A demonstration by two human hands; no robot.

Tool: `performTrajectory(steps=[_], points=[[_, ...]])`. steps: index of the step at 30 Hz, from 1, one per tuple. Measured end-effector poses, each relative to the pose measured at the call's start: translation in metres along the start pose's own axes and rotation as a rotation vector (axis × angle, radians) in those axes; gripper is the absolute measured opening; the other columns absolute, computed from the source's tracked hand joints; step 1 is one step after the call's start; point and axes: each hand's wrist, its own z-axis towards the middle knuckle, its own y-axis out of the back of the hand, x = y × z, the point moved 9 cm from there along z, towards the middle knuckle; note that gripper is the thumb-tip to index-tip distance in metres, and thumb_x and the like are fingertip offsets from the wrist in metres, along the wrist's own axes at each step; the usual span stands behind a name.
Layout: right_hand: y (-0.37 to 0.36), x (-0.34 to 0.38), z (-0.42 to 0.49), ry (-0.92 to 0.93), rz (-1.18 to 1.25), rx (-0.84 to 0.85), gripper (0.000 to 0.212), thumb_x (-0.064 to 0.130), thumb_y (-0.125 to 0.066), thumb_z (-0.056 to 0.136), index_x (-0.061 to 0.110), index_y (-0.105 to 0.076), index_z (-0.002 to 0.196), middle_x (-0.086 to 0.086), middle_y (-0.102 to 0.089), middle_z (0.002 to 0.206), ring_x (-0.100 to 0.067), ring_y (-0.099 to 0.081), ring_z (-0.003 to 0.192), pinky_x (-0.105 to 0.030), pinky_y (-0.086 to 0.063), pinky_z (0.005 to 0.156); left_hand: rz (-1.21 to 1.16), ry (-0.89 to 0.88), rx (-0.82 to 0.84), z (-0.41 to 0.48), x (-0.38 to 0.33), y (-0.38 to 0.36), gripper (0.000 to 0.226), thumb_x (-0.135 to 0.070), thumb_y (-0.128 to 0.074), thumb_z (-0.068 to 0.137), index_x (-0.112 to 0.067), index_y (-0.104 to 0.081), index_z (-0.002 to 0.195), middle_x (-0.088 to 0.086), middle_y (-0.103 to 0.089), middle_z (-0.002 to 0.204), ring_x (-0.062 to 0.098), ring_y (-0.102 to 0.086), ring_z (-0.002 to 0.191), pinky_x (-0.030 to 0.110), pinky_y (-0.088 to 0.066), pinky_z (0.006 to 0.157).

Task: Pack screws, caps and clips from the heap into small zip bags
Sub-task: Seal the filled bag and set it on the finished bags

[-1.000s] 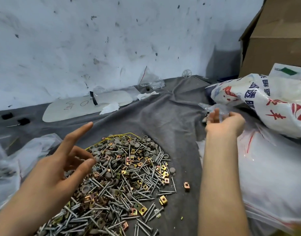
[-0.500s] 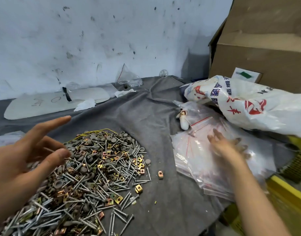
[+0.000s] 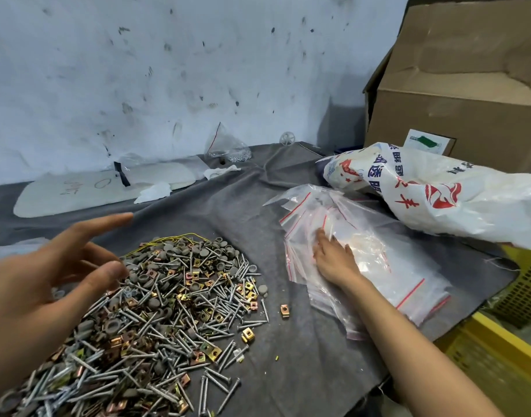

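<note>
A wide heap of silver screws, grey round caps and brass clips [image 3: 168,302] covers the grey cloth [image 3: 228,206] at lower left. One loose brass clip [image 3: 284,311] lies to its right. A stack of small clear zip bags [image 3: 387,266] with red seal lines sits right of the heap. My right hand [image 3: 333,260] rests on that stack; some fingers are hidden among the bags. My left hand [image 3: 47,281] hovers above the heap's left side, fingers spread and relaxed, holding nothing.
A big white printed plastic sack [image 3: 438,188] lies behind the zip bags, with a cardboard box [image 3: 456,94] behind it. A yellow crate [image 3: 499,350] is beyond the table's right edge. A white foam board [image 3: 86,191] and a clear bag of screws [image 3: 228,149] lie by the wall.
My right hand came down from the white sack onto the zip bag stack. The view swung right. My left hand stayed open over the heap.
</note>
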Motion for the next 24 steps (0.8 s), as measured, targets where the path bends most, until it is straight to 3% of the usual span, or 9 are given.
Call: performTrajectory(steps=[2, 5, 9, 12, 14, 16, 17, 21, 24], points=[[0.018, -0.001, -0.002, -0.028, 0.173, -0.147, 0.051, 0.012, -0.025, 0.102, 0.023, -0.024, 0.151, -0.011, -0.035, 0.152, -0.03, -0.036, 0.138, -0.041, -0.028, 0.114, 0.006, -0.015, -0.01, 0.002, 0.001, 0.001, 0.07, -0.079, -0.043, 0.079, -0.045, -0.043, 0.14, -0.013, -0.072, 0.088, 0.006, -0.071, 0.075, 0.033, -0.059, 0.07], [0.051, 0.002, -0.012, -0.022, 0.352, -0.382, 0.058, 0.006, -0.028, 0.1, 0.038, -0.028, 0.148, -0.019, -0.056, 0.13, -0.036, -0.06, 0.103, -0.041, -0.048, 0.087, 0.043, -0.04, -0.012, -0.001, 0.001, 0.002, 0.068, -0.075, -0.041, 0.085, -0.037, -0.044, 0.142, -0.015, -0.072, 0.091, 0.002, -0.071, 0.076, 0.022, -0.055, 0.072], [0.088, 0.018, -0.029, 0.087, 0.495, -0.617, 0.054, 0.011, -0.03, 0.103, 0.04, -0.024, 0.149, -0.016, -0.058, 0.128, -0.034, -0.06, 0.091, -0.038, -0.047, 0.072, 0.053, -0.028, -0.012, -0.001, 0.008, 0.005, 0.062, -0.07, -0.041, 0.089, -0.035, -0.047, 0.14, -0.015, -0.072, 0.092, 0.002, -0.071, 0.077, 0.025, -0.056, 0.068], [0.106, 0.047, -0.049, 0.275, 0.549, -0.765, 0.052, 0.021, -0.031, 0.102, 0.037, -0.018, 0.15, 0.0, -0.058, 0.115, -0.01, -0.05, 0.069, -0.02, -0.039, 0.064, 0.071, -0.036, -0.02, -0.004, 0.002, 0.004, 0.059, -0.07, -0.04, 0.09, -0.037, -0.05, 0.138, -0.015, -0.071, 0.093, 0.001, -0.07, 0.078, 0.025, -0.056, 0.068], [0.107, 0.067, -0.052, 0.355, 0.575, -0.774, 0.053, 0.025, -0.032, 0.098, 0.032, -0.022, 0.15, -0.002, -0.057, 0.125, -0.011, -0.052, 0.083, -0.017, -0.039, 0.073, 0.06, -0.054, -0.018, -0.005, -0.01, 0.002, 0.055, -0.07, -0.04, 0.09, -0.04, -0.052, 0.134, -0.015, -0.071, 0.094, 0.0, -0.07, 0.078, 0.026, -0.055, 0.066], [0.097, 0.076, -0.041, 0.298, 0.607, -0.681, 0.048, 0.024, -0.033, 0.1, 0.022, -0.033, 0.148, -0.002, -0.049, 0.141, -0.017, -0.05, 0.117, -0.022, -0.034, 0.095, 0.071, -0.09, -0.042, -0.005, -0.023, 0.003, 0.048, -0.07, -0.04, 0.09, -0.045, -0.056, 0.127, -0.015, -0.071, 0.092, -0.001, -0.069, 0.076, 0.024, -0.054, 0.062], [0.091, 0.075, -0.035, 0.237, 0.641, -0.648, 0.043, 0.021, -0.034, 0.101, 0.017, -0.04, 0.144, -0.003, -0.049, 0.141, -0.018, -0.047, 0.124, -0.021, -0.031, 0.098, 0.076, -0.104, -0.047, -0.005, -0.03, 0.003, 0.044, -0.069, -0.04, 0.09, -0.047, -0.058, 0.124, -0.016, -0.07, 0.091, -0.002, -0.068, 0.075, 0.023, -0.054, 0.062], [0.078, 0.043, -0.031, -0.106, 0.878, -0.779, 0.021, 0.012, -0.041, 0.1, 0.015, -0.059, 0.109, -0.003, -0.062, 0.108, -0.021, -0.057, 0.098, -0.022, -0.035, 0.077, 0.026, -0.102, -0.078, -0.007, -0.044, 0.006, 0.032, -0.057, -0.048, 0.087, -0.05, -0.061, 0.115, -0.017, -0.069, 0.085, -0.001, -0.067, 0.072, 0.022, -0.052, 0.063], [0.074, 0.019, -0.032, -0.295, 0.98, -0.826, 0.012, 0.015, -0.055, 0.095, 0.019, -0.066, 0.094, -0.004, -0.066, 0.113, -0.022, -0.06, 0.101, -0.026, -0.042, 0.081, 0.065, -0.093, -0.082, -0.006, -0.049, 0.004, 0.032, -0.053, -0.047, 0.084, -0.048, -0.061, 0.113, -0.02, -0.069, 0.082, -0.003, -0.066, 0.073, 0.02, -0.05, 0.062]])
